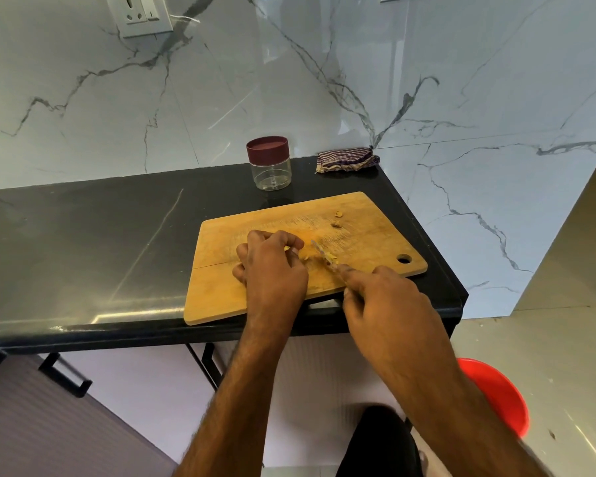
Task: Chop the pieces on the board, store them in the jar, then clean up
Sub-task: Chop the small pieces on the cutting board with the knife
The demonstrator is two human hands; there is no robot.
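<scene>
Wooden and rounded at the corners, the cutting board [369, 235] lies on the glossy black tabletop [83, 242] at mid-frame. Yellowish pieces [329, 258] are pinned by the left hand [272, 266], fingers curled; a thin knife [324, 254] is gripped by the right hand [389, 304]. A clear, maroon-lidded jar [270, 163] stands beyond, a striped cloth [346, 160] beside it.

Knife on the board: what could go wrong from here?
The left hand pinches the yellow pieces right beside the knife gripped by the right hand; a slip could nick fingertips. The cutting board overhangs the counter edge, so pressure may tip it.
</scene>
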